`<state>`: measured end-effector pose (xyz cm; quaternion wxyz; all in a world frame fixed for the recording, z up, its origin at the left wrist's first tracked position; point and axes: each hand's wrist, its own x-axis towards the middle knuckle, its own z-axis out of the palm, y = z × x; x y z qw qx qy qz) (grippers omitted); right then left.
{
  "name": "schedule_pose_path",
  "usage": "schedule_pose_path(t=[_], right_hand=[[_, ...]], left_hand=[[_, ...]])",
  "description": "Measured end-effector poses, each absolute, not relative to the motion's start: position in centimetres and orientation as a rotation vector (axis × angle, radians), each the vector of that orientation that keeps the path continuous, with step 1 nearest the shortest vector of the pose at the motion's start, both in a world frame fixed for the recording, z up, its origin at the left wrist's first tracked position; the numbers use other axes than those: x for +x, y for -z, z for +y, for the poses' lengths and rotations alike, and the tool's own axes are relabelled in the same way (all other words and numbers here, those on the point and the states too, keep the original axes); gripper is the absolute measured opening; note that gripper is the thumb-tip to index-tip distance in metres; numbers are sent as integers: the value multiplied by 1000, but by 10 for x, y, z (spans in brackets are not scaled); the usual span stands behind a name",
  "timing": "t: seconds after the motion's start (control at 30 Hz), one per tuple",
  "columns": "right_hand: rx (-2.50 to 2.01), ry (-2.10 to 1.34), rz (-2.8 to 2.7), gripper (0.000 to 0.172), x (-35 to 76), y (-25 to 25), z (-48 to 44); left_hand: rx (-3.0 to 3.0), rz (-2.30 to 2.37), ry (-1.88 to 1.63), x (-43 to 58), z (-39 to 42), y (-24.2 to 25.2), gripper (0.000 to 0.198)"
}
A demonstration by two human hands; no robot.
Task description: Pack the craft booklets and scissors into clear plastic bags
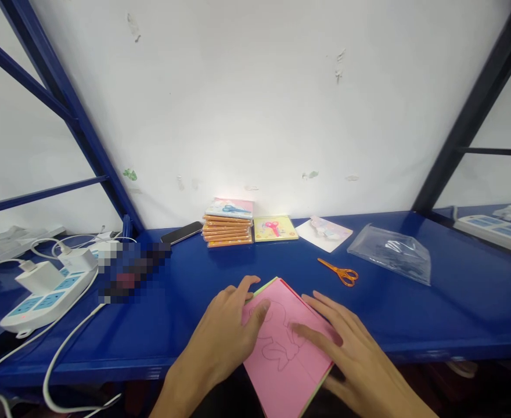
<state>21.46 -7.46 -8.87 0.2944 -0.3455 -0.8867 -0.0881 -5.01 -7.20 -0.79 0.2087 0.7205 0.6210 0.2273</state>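
Note:
A stack of coloured paper sheets (291,380) is tilted at the table's front edge. Its pink top sheet carries a pencil-line drawing, and thin green and red edges show beneath. My left hand (225,331) is closed on the upper left side, thumb on the pink face and fingers at the edge. On the right side, my right hand (346,348) holds the stack with its thumb across the drawing and its fingers along the edge. Orange scissors (345,273) lie beyond my right hand, touched by neither hand.
Behind stand a pile of packaged paper sets (228,223) and a yellow packet (274,229). A white sheet (325,232), a clear plastic sleeve (390,253) and a phone (181,233) lie nearby. Left is a power strip (50,296) with trailing white cables.

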Motion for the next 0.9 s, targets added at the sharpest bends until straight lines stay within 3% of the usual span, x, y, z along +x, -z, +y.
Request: schedule_pose_path(t=[0.2,0.33,0.47,0.6,0.67,0.8,0.9], right_hand=[[-747,208,-2318,46,219,81,-70],[-780,167,-2081,37,222,68,-58],[-834,235,-1904,35,216,51,-45],[-746,358,-1955,36,201,46,-44],[-749,361,-2009,36,194,48,-47],[-887,188,-2100,48,190,50,-51],[-1019,-201,-2024,95,192,43,-50]], left_hand=[[1887,1771,-826,-56,-68,-3,47],[1667,1911,-947,-69,-62,-8,66],[1260,1431,-710,-63,-59,-7,82],[922,1040,-1004,-36,-62,2,53],[815,1057,-1197,-27,-62,7,52],[921,1053,-1411,-31,-58,12,66],[1147,1071,-1534,-42,-54,14,64]])
